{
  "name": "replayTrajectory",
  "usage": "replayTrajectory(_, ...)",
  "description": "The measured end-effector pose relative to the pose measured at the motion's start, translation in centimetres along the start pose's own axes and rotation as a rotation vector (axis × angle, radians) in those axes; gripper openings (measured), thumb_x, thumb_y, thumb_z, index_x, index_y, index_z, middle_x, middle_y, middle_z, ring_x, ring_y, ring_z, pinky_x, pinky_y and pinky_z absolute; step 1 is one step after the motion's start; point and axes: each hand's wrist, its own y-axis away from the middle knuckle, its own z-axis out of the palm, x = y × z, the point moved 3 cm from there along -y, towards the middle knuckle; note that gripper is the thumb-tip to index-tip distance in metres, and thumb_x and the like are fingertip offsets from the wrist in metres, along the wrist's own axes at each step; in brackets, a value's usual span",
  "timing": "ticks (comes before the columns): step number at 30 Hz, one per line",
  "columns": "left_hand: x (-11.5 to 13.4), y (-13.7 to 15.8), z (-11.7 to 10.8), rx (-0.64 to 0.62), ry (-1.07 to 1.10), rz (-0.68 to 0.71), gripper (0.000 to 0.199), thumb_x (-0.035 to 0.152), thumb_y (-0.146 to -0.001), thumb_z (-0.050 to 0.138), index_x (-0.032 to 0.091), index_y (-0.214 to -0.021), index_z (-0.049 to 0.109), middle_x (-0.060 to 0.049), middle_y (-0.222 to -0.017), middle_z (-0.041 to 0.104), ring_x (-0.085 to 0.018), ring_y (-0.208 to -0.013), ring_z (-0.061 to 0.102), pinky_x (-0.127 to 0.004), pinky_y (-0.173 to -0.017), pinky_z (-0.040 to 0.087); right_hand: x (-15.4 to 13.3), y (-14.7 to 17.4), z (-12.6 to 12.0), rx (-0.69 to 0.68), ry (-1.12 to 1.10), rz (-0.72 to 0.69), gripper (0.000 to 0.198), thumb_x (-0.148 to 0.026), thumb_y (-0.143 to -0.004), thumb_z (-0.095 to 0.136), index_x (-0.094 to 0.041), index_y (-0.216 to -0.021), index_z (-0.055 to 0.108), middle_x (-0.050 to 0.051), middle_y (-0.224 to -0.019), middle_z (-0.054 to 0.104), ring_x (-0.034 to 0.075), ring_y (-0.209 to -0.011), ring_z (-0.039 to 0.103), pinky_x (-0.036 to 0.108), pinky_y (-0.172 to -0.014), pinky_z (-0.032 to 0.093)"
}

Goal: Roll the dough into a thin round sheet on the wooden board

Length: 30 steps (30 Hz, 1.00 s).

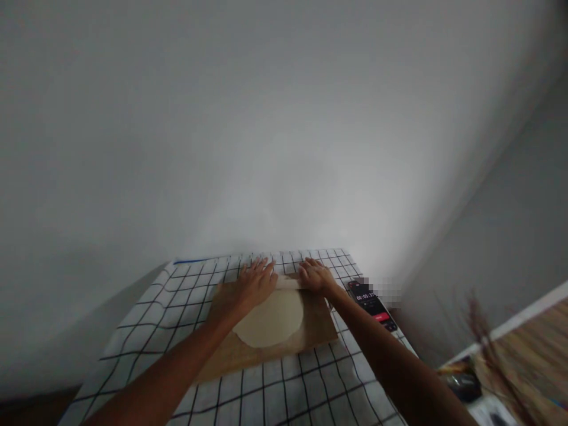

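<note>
A pale rolling pin [288, 284] lies across the far part of a flat, roughly round sheet of dough [273, 319]. The dough rests on a wooden board [322, 331]. My left hand [257, 281] presses on the pin's left end, its fingers stretched forward and apart. At the other end, my right hand [316, 275] is closed over the pin, fingers bent. Both pin ends are hidden under my hands, and my left forearm covers part of the board and the dough's left edge.
A white checked cloth [284, 396] covers the table under the board. To the right lies a phone [373, 305] with a running timer on its screen. A plain wall [266, 148] rises behind the table. Blurred thin stems [488, 337] stand at lower right beside wooden flooring [536, 349].
</note>
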Motion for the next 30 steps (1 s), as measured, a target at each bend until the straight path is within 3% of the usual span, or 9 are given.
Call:
replayTrajectory(4, 0.6, 3.0, -0.6, 0.026, 0.037, 0.103, 0.048, 0.030, -0.098, 0.038, 0.017, -0.141, 0.055, -0.012, -0.148, 0.054, -0.032, -0.140, 0.045, -0.056, -0.117, 0.030, -2.2, 5.9, 0.0, 0.104, -0.058, 0.021, 0.044, -0.035, -0.107, 0.028, -0.024, -0.138, 0.056, 0.008, -0.150, 0.052, 0.022, -0.143, 0.040, 0.044, -0.116, 0.034)
replayTrajectory(8, 0.0, 6.5, -1.5, 0.044, 0.084, 0.231, 0.050, 0.030, -0.100, 0.039, 0.021, -0.148, 0.046, -0.009, -0.151, 0.051, -0.027, -0.141, 0.045, -0.054, -0.120, 0.029, -5.4, 11.4, 0.7, 0.202, -0.055, 0.059, 0.050, -0.036, -0.105, 0.032, -0.012, -0.148, 0.046, 0.015, -0.155, 0.044, 0.026, -0.146, 0.036, 0.046, -0.118, 0.030)
replayTrajectory(11, -0.8, 9.5, -2.6, 0.044, 0.114, 0.335, 0.053, 0.029, -0.100, 0.038, 0.021, -0.152, 0.040, -0.007, -0.157, 0.043, -0.024, -0.146, 0.037, -0.048, -0.121, 0.031, -8.0, 15.2, 1.2, 0.255, -0.030, 0.032, 0.055, -0.027, -0.101, 0.038, -0.010, -0.154, 0.037, 0.015, -0.159, 0.036, 0.028, -0.149, 0.031, 0.049, -0.122, 0.022)
replayTrajectory(15, -1.7, 12.2, -3.6, -0.016, 0.103, 0.343, 0.058, 0.027, -0.100, 0.038, 0.027, -0.157, 0.030, -0.004, -0.160, 0.037, -0.024, -0.149, 0.033, -0.047, -0.121, 0.031, -9.1, 17.5, 1.2, 0.257, -0.038, -0.050, 0.062, -0.032, -0.100, 0.041, -0.014, -0.158, 0.029, 0.011, -0.163, 0.028, 0.027, -0.152, 0.023, 0.048, -0.124, 0.021)
replayTrajectory(18, -1.5, 11.6, -3.7, -0.031, 0.111, 0.299, 0.056, 0.029, -0.100, 0.038, 0.029, -0.156, 0.034, -0.003, -0.159, 0.041, -0.025, -0.146, 0.037, -0.050, -0.121, 0.029, -7.4, 15.4, 0.8, 0.210, -0.056, -0.046, 0.059, -0.041, -0.104, 0.034, -0.017, -0.157, 0.031, 0.008, -0.163, 0.029, 0.024, -0.152, 0.023, 0.047, -0.124, 0.019)
replayTrajectory(24, -0.7, 5.7, -2.5, -0.055, 0.069, 0.122, 0.046, 0.037, -0.101, 0.040, 0.027, -0.144, 0.052, -0.007, -0.151, 0.051, -0.029, -0.142, 0.044, -0.060, -0.120, 0.024, -3.1, 5.1, 0.1, 0.095, -0.045, 0.036, 0.053, -0.046, -0.106, 0.024, -0.021, -0.147, 0.049, 0.010, -0.159, 0.038, 0.026, -0.151, 0.025, 0.053, -0.121, 0.018)
replayTrajectory(27, -1.7, 2.2, -1.3, -0.065, 0.027, 0.012, 0.044, 0.039, -0.100, 0.041, 0.028, -0.140, 0.056, -0.008, -0.147, 0.055, -0.031, -0.139, 0.047, -0.059, -0.117, 0.027, -2.3, 0.3, -0.4, 0.021, -0.043, 0.066, 0.052, -0.047, -0.107, 0.021, -0.026, -0.137, 0.058, 0.010, -0.153, 0.047, 0.026, -0.146, 0.035, 0.052, -0.116, 0.028)
replayTrajectory(30, -3.0, -0.8, -0.2, -0.058, 0.016, -0.069, 0.043, 0.038, -0.100, 0.040, 0.025, -0.138, 0.058, -0.011, -0.144, 0.058, -0.030, -0.134, 0.051, -0.052, -0.111, 0.037, -1.9, -3.4, -0.6, -0.039, -0.025, 0.074, 0.052, -0.046, -0.107, 0.021, -0.024, -0.126, 0.064, 0.012, -0.136, 0.061, 0.025, -0.127, 0.054, 0.044, -0.105, 0.041)
